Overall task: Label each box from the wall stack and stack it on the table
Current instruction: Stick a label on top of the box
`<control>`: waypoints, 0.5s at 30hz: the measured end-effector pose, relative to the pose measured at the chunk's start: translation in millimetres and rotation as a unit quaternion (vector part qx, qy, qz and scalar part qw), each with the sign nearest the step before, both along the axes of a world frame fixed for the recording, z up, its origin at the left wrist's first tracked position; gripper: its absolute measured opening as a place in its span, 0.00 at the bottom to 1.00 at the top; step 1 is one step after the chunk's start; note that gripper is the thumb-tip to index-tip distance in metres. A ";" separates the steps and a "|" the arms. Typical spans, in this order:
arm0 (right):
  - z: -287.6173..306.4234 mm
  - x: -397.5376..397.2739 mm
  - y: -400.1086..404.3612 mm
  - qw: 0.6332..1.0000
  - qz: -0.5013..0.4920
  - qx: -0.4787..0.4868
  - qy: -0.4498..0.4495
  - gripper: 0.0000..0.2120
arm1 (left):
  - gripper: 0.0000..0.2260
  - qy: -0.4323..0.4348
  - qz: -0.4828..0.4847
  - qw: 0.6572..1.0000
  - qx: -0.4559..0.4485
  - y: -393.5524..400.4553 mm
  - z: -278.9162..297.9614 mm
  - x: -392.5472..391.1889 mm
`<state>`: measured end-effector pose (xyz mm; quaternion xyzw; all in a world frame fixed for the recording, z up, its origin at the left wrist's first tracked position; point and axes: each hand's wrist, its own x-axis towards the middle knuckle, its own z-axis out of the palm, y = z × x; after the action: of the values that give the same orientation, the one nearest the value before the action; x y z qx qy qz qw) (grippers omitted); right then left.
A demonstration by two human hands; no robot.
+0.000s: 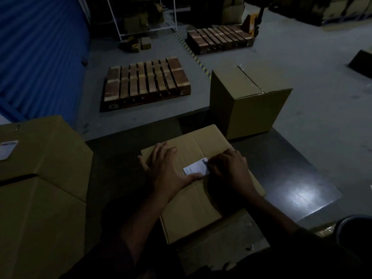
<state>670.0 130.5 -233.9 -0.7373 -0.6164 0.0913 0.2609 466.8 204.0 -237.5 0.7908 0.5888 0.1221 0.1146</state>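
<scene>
Clearance around the hands

Dark table [281,170] lies bare right of the right hand [231,174]; stacked boxes [40,178] block passage left of the left hand [167,172]; a tall box [249,101] stands beyond.

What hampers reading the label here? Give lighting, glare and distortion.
Head view: dim overall, so the label text is unreadable; both hands shade the box; bright glare patch on the dark table; wide-angle bending at the edges.

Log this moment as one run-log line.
step: labelling | left hand: flat on box, thumb on label | right hand: pressing label edge | box: on table | labelled box: at left
</scene>
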 end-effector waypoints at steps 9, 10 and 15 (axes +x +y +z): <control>4.3 -1.6 -1.2 1.000 0.003 -0.019 -0.022 0.11 | 0.58 -0.003 0.001 1.000 0.000 -0.4 -0.9 -0.4; 3.6 -0.6 -3.2 1.000 0.004 -0.016 -0.018 0.09 | 0.57 -0.006 0.001 1.000 -0.002 -0.8 -0.6 -1.1; 3.8 -1.5 -2.8 1.000 -0.011 -0.011 -0.018 0.10 | 0.56 -0.013 0.000 1.000 0.005 -1.4 -0.2 -1.2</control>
<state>668.5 127.8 -230.1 -0.7485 -0.6117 0.0821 0.2426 465.7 202.6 -237.7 0.7896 0.5867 0.1349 0.1185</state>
